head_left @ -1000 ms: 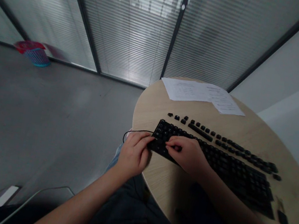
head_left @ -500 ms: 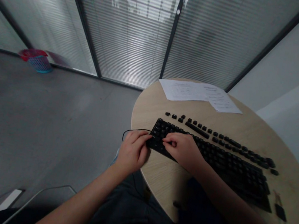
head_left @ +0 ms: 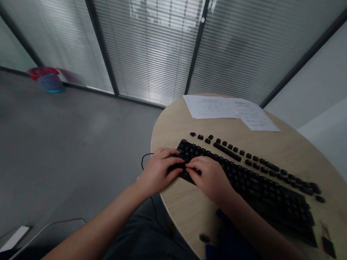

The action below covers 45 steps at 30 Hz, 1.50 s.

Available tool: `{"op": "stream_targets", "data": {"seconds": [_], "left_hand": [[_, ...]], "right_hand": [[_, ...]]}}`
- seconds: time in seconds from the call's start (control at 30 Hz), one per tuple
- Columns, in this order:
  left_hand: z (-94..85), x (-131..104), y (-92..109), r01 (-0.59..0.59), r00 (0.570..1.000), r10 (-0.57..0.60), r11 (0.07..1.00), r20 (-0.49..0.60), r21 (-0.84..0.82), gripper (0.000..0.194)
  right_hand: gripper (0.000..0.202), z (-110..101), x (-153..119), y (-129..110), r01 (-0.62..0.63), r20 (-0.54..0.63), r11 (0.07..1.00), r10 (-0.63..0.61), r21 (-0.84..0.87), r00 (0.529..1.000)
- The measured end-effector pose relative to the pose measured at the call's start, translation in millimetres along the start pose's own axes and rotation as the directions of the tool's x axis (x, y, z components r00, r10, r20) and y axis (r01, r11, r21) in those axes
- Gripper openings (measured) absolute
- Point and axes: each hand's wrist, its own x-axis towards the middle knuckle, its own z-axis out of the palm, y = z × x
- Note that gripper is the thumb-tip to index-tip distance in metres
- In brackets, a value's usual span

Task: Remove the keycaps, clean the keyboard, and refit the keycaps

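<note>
A black keyboard (head_left: 268, 192) lies slanted across the round wooden table. Over its left end is my left hand (head_left: 158, 172), thumb and fingers stretched apart and the fingertips touching the keys. Close beside them, the fingertips of my right hand (head_left: 211, 178) are pinched together low over the same end. Anything between those fingertips is too small to make out. Beyond the keyboard, loose black keycaps (head_left: 242, 152) lie in rows, among them a long spacebar keycap (head_left: 227, 151). A thin black cable (head_left: 143, 160) loops off the table's left edge.
Printed paper sheets (head_left: 212, 109) lie at the table's (head_left: 174, 121) far side. Right of the keyboard is a small tool (head_left: 328, 247) with a dark block and thin prongs. A dark round piece (head_left: 204, 238) sits near the front edge. A red-and-blue basket (head_left: 51, 82) stands by the glass partition.
My left hand has moved from the keyboard's left edge to the right, onto the keys, with its fingers reaching towards my right hand. The right fingertips have shifted slightly left.
</note>
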Motion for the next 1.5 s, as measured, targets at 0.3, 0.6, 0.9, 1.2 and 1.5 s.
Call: {"op": "stream_targets", "data": {"seconds": [0.3, 0.6, 0.9, 1.2, 1.5], "left_hand": [[-3.9, 15, -3, -0.054, 0.995, 0.054, 0.999, 0.085, -0.008, 0.014], [-9.7, 25, -9, -0.120, 0.980, 0.118, 0.993, 0.160, 0.003, 0.017], [-11.8, 30, -12, -0.207, 0.961, 0.203, 0.978, 0.185, 0.002, 0.019], [-7.7, 26, -13, -0.182, 0.973, 0.179, 0.983, 0.144, 0.006, 0.017], [-9.0, 28, -11, -0.197, 0.969, 0.194, 0.980, 0.153, 0.004, 0.017]], "right_hand": [[0.027, -7, 1, -4, -0.116, 0.024, 0.993, 0.115, 0.035, 0.993], [0.019, -25, 3, 13, -0.145, -0.135, 0.989, 0.148, 0.035, 0.980], [0.020, -16, -2, 17, 0.019, -0.070, 0.999, -0.016, 0.045, 0.997], [0.021, -21, -5, 20, 0.177, 0.039, 0.982, -0.180, 0.073, 0.983], [0.023, -20, 0, 17, 0.149, 0.102, 0.989, -0.148, -0.007, 0.984]]}}
